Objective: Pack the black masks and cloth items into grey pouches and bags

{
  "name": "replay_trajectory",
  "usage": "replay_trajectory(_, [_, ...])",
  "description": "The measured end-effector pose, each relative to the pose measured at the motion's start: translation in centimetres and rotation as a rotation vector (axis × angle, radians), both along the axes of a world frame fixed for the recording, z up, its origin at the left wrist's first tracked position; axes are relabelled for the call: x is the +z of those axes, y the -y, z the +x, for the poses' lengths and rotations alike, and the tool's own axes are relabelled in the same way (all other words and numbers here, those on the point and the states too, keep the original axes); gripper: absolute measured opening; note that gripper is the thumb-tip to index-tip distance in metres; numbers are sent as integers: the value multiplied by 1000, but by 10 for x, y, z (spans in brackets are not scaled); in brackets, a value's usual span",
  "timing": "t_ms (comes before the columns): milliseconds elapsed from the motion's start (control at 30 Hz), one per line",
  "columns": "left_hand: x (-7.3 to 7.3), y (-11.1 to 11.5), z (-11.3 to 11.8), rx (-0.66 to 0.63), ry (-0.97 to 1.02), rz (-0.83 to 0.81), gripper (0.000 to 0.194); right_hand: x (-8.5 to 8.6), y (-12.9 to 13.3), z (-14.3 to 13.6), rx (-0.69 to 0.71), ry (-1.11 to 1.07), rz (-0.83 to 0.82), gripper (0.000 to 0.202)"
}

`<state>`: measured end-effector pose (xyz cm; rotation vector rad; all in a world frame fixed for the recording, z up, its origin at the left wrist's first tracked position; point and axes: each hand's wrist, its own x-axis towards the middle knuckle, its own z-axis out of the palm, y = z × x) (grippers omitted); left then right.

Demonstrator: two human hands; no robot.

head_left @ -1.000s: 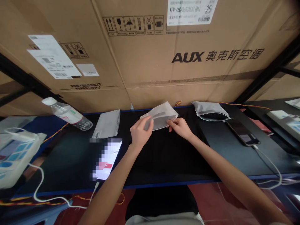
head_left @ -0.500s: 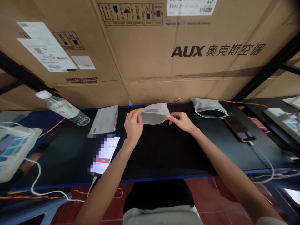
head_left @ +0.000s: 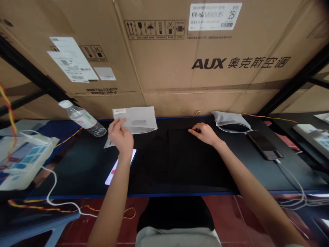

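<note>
A frosted, translucent pouch [head_left: 142, 118] lies toward the back of the table, left of centre, with my left hand [head_left: 121, 137] closed at its left end. Under that hand, a second frosted pouch [head_left: 110, 143] is mostly covered. My right hand [head_left: 205, 133] rests with curled fingers by the upper edge of a folded black cloth [head_left: 192, 161], which blends into the dark table. Whether the fingertips pinch the cloth cannot be made out. Behind and right of this hand is another frosted pouch [head_left: 228, 120], its mouth gaping over something black.
A water bottle [head_left: 83, 118] leans at the back left. A lit phone [head_left: 113, 175] lies under my left forearm; a dark phone [head_left: 264, 145] on a cable lies right. A large cardboard box [head_left: 167, 75] walls off the back. White devices [head_left: 25, 164] and cables flank the table.
My left hand has carried the pouch from the centre to the left, over the other pouch. My right hand has let go of it and stays near the centre. The view has shifted slightly.
</note>
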<state>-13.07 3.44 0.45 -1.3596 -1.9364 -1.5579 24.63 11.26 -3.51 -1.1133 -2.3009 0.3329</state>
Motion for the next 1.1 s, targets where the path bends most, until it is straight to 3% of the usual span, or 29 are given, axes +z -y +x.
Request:
replay_trajectory(167, [-3,35,-49,24,-54,-192,44,1,0,0,31,59,13,28])
replay_trajectory(267, [-11,49,-52,-1,-89,-301,39,5,1,3,53,111,-9,22])
replay_trajectory(433, [-8,89,0,69,-130,-325,25,22,29,6,20,166,-15,20])
replay_trajectory(533, [-2,121,39,-169,8,-716,27,35,68,-8,-18,171,21,25])
replay_trajectory(633, [-4,140,64,-322,77,-879,42,45,114,-33,15,148,33,28])
replay_trajectory(700, [-12,143,70,-359,96,-852,45,43,143,-53,37,129,35,32])
replay_trajectory(800, [-25,142,72,-419,198,-696,43,28,179,-76,78,110,9,45])
replay_trajectory(900, [-30,143,69,-478,327,-531,40,14,200,-82,108,67,-8,55])
replay_trajectory(1000, [-20,140,65,-391,242,-408,34,20,193,-63,152,-34,-48,50])
replay_trajectory(1100, [-3,113,66,-393,85,-297,22,36,147,-22,28,-131,12,34])
